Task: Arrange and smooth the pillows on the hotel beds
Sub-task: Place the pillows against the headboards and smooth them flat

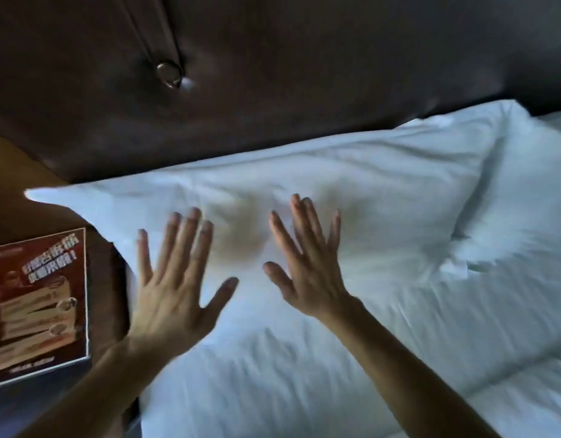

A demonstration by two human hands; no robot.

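A white pillow [383, 197] lies lengthwise against the dark headboard, its left corner poking past the bed's edge. My left hand [175, 279] is spread flat, fingers straight, over the pillow's left front part. My right hand [307, 260] is spread the same way over the pillow's middle. Whether the palms touch the cloth or hover just above it is unclear. Faint brownish shadows show on the cloth between and beyond the fingers. A second white pillow [532, 197] lies to the right, partly out of view.
The padded brown headboard [273, 74] with a metal button [169, 73] fills the top. White bedding [304, 384] covers the lower right. At the left stands a dark bedside table [108, 298] with a red printed card [39, 305] on it.
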